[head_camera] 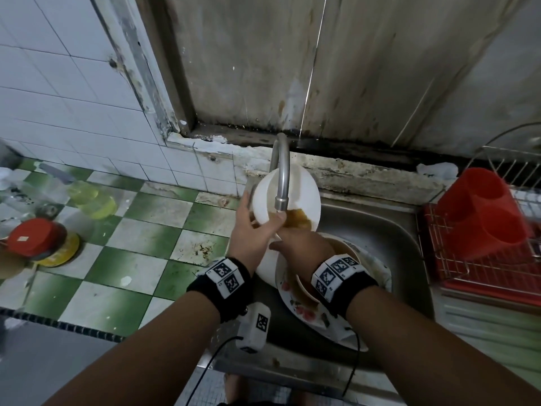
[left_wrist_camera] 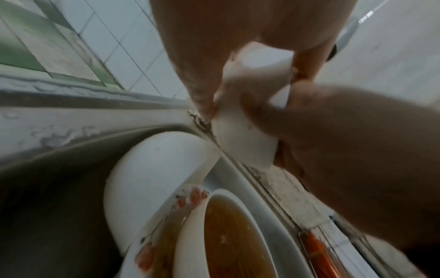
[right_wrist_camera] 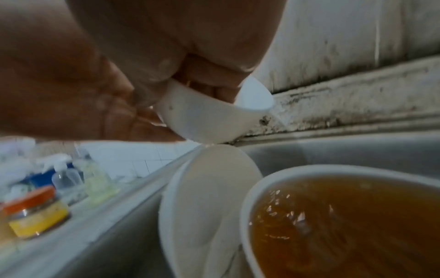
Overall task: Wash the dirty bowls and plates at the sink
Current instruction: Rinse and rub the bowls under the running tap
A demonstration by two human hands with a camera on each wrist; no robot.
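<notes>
My left hand (head_camera: 253, 230) grips a white bowl (head_camera: 287, 197) by its rim, thumb inside, and holds it tilted under the faucet (head_camera: 282, 177). Brown liquid pools in the bowl's low side. My right hand (head_camera: 295, 244) sits just below and holds the same bowl (right_wrist_camera: 207, 116) from underneath, fingers curled behind it. In the sink (head_camera: 380, 230) lies a floral plate (head_camera: 307, 315). On it are a bowl full of brown liquid (right_wrist_camera: 345, 225) and another white bowl (head_camera: 266, 268) lying on its side.
A red cutlery holder (head_camera: 483, 212) stands in a wire dish rack (head_camera: 439, 259) right of the sink. On the green-and-white tiled counter (head_camera: 140, 244) to the left are a bottle of yellow liquid (head_camera: 93, 200) and a red-lidded jar (head_camera: 38, 238).
</notes>
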